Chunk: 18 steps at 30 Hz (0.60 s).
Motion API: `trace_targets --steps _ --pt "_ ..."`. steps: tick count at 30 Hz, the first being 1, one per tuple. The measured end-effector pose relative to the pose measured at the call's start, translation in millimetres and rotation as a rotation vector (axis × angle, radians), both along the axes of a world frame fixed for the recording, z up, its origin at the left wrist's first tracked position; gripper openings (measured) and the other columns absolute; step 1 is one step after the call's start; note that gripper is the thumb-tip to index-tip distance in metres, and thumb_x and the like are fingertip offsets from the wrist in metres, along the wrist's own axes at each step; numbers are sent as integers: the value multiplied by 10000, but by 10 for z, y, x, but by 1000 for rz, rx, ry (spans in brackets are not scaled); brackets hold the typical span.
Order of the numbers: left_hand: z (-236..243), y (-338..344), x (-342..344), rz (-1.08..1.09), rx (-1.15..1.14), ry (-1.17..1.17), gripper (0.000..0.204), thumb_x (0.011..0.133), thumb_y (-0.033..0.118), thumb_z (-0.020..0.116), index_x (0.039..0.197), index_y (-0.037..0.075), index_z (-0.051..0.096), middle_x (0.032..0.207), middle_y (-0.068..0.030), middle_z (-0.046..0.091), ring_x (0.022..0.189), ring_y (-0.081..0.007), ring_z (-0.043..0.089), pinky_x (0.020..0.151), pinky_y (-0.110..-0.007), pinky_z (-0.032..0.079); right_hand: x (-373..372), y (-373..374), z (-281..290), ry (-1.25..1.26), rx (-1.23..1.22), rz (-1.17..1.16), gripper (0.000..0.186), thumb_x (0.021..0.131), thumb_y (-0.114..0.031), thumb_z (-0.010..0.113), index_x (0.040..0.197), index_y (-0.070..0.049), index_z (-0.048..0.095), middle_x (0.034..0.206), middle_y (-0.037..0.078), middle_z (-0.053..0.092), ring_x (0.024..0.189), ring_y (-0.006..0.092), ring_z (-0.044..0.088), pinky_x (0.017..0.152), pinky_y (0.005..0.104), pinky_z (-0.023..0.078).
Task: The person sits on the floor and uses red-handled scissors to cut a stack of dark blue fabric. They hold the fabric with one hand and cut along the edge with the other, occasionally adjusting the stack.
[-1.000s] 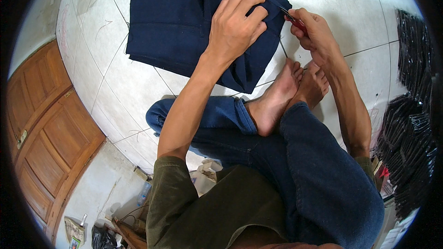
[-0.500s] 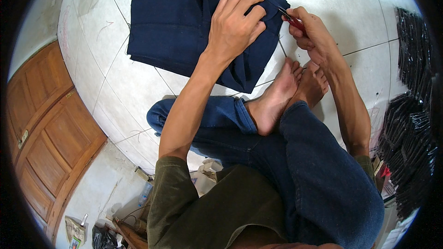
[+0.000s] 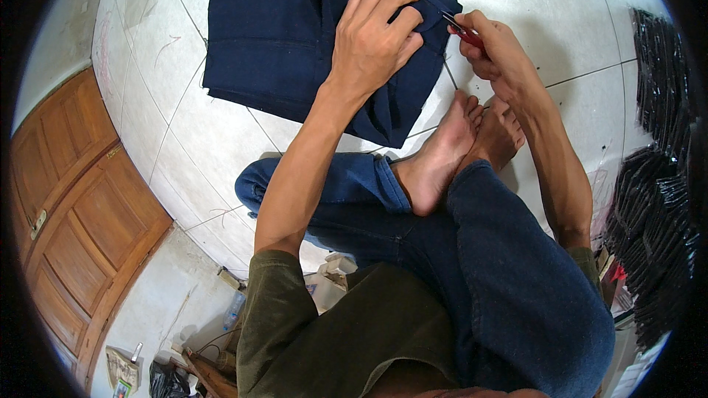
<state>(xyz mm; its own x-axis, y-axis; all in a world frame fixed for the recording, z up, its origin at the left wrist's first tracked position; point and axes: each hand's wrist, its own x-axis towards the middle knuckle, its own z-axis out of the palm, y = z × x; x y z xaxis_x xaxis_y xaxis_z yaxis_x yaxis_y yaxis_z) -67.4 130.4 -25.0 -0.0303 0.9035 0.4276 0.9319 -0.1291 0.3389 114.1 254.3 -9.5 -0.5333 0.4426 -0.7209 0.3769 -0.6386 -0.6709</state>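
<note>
Well, we have the navy cloth (image 3: pixel 262 40) lying folded in a thick stack on the tile floor (image 3: pixel 582 29), and we can place everything else by it. Our left hand (image 3: pixel 376 37) rests palm down on top of the cloth, toward its right part, fingers bent; whether they pinch a fold or merely press, we cannot tell. Our right hand (image 3: pixel 493 50), just off the cloth's right edge, is closed around a pair of red-handled snips (image 3: pixel 471 37), whose dark tips meet that edge; they are too small for us to judge whether the blades are parted. To work well here, we would do best to hold the layers flat and taut close to the tips, with the left fingers out of their line. We should bring in only the points, at a shallow angle, and squeeze gently, since a deep bite could nick the layer underneath. Our bare feet (image 3: pixel 436 162) sit just below the cloth's right part, so we ought to aim the tips away from them. Shiny black bundles (image 3: pixel 649 228) lie well to the cloth's right.
</note>
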Motion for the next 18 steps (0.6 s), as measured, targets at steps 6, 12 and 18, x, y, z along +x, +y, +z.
trace_targets --steps 6,12,18 --pt "4 5 -13 -9 11 3 264 727 140 836 955 78 719 1171 -77 713 1182 -278 645 1092 -469 473 59 -39 -49 -8 47 -6 334 988 -397 617 933 -72 670 615 -61 511 425 0 316 382 193 193" --pt "3 4 -13 -16 17 6 273 722 144 837 959 78 719 1168 -72 715 1183 -276 645 1091 -468 474 26 -57 -39 27 100 -17 323 1001 -392 614 969 -79 690 644 -71 517 468 -4 320 411 195 189" --pt "-19 -8 -13 -6 20 9 274 728 147 836 967 80 719 1165 -71 719 1186 -271 646 1090 -472 474 7 -44 -47 0 125 10 316 1003 -379 614 989 -75 699 635 -74 508 467 -3 312 417 195 190"
